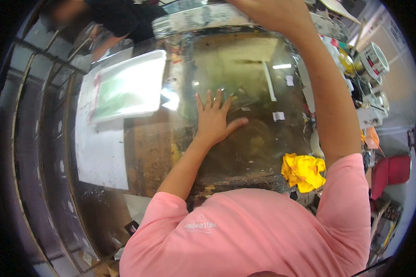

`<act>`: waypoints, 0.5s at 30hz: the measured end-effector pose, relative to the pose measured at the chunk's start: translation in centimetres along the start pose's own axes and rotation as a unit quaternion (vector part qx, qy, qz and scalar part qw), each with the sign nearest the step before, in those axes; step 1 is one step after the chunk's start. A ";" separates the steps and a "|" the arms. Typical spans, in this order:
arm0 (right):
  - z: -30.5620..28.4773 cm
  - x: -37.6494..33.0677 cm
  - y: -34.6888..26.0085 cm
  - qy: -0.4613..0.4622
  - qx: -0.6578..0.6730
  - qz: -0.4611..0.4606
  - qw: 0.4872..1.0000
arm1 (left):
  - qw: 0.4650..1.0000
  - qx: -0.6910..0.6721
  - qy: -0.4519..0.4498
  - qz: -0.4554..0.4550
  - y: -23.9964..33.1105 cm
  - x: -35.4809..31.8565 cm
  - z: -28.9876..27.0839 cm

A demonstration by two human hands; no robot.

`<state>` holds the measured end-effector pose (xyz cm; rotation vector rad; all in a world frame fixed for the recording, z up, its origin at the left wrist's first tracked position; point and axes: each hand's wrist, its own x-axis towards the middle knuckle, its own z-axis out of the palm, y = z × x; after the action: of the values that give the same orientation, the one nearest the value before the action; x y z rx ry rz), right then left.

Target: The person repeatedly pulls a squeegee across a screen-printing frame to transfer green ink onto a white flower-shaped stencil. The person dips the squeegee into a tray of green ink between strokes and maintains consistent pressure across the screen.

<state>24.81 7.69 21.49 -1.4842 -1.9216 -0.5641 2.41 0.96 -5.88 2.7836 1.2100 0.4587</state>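
With its fingers spread, my left hand (216, 118) lies flat on a glossy, see-through surface (235, 147) over the dark, stained worktable. To its left is a shallow white-framed rectangular piece (125, 87), washed out by glare and greenish inside. My right arm stretches to the far side, where my right hand (275, 11) is cut off by the upper edge; its fingers are mostly hidden, so any hold cannot be made out. A narrow white strip (269, 81) and small white paper bits (278, 116) lie between the two arms. Nearer my body sits a crumpled yellow cloth (303, 172).
A metal rack (41, 152) runs along the left. Another person (125, 18) is at the far left, an arm close to the table. Paint-stained white buckets (373, 60) and a red chair (393, 173) stand to the right. White paper (97, 159) covers the table's left part.
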 end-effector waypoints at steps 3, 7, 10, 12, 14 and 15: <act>0.0 0.2 0.3 -0.005 0.016 -0.003 1.000 | 0.997 -0.028 -0.071 0.022 2.2 1.0 1.9; 0.2 0.9 0.4 0.000 0.009 0.000 1.000 | 0.994 -0.047 -0.081 0.051 4.2 3.3 3.8; 0.4 1.0 0.6 0.008 0.003 -0.003 1.000 | 0.996 -0.047 -0.067 0.048 5.5 4.1 4.9; 0.3 0.9 0.6 -0.020 -0.002 0.007 1.000 | 0.995 -0.070 -0.040 0.051 6.3 4.4 5.4; 0.1 0.9 0.7 -0.014 0.006 0.004 1.000 | 0.996 -0.076 -0.028 0.048 7.1 4.6 5.7; -0.1 0.8 0.7 -0.010 0.010 0.001 1.000 | 0.996 -0.071 -0.025 0.045 7.4 4.7 5.8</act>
<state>25.37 8.39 22.11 -1.4846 -1.9359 -0.5285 12.37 -0.48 -8.88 2.7187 1.0028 0.4610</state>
